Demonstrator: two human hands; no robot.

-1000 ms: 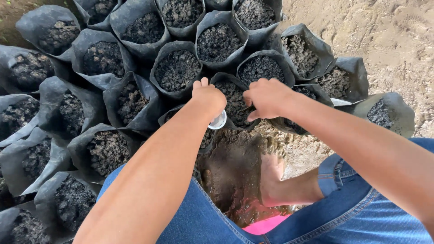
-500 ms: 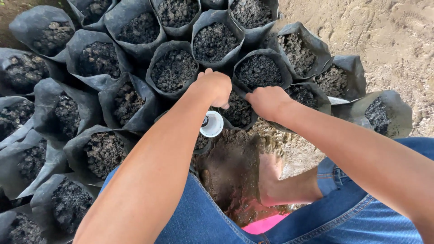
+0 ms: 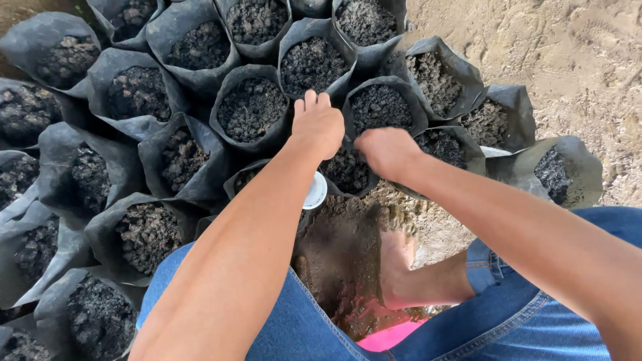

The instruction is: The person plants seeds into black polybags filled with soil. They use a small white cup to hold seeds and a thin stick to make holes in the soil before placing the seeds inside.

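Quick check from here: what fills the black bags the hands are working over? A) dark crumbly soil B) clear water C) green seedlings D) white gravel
A: every black bag under the left hand and right hand is packed to near its rim with dark, lumpy soil, and no plants or water show in any of them.

Outdoor plant nursery: black grow bags (image 3: 251, 110) packed with dark soil are standing in rows around the hands, sandy ground (image 3: 568, 60) lying beyond.
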